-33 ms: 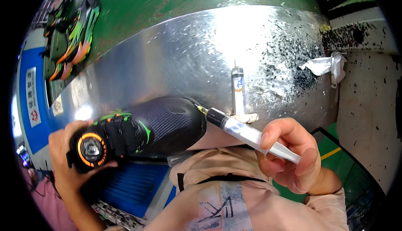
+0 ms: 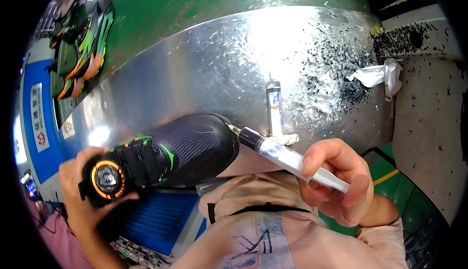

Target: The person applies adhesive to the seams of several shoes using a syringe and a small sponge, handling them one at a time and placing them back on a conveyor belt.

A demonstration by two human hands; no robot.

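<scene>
While the left hand [image 2: 80, 198] grips a black shoe [image 2: 165, 157] by its heel end, the right hand [image 2: 341, 183] holds a syringe-like applicator [image 2: 287, 157] with its thin tip set against the shoe's toe. The left fingers [image 2: 73, 164] are curled around the heel, pinching it beside a round orange-ringed dial [image 2: 106, 179] that faces the camera; the thumb lies under the dial. The shoe has a dark mesh upper and green trim, and it hangs in the air over the near edge of the shiny metal surface [image 2: 195, 74], toe pointing toward the middle of that edge.

The right fingers [image 2: 319, 159] are pressed together around the pale back end of the applicator, pinching it as one holds a pen. Its barrel is clear with a black collar near the tip, and it slants from the hand up and leftward to the shoe.

A second syringe [image 2: 274, 105] lies on the surface just beyond the applicator, near the near edge, pointing away from the person, with a small pale lump [image 2: 287, 139] at its closer end. Black specks cover the right part of the surface, thickest toward its right edge. A crumpled white cloth [image 2: 380, 74] sits just past that right edge on a speckled white ledge. Beyond the far left corner, on green ground, several green and orange shoes [image 2: 83, 45] lie in a heap. A blue ribbed tray [image 2: 156, 215] shows below the held shoe, near the person's lap.
</scene>
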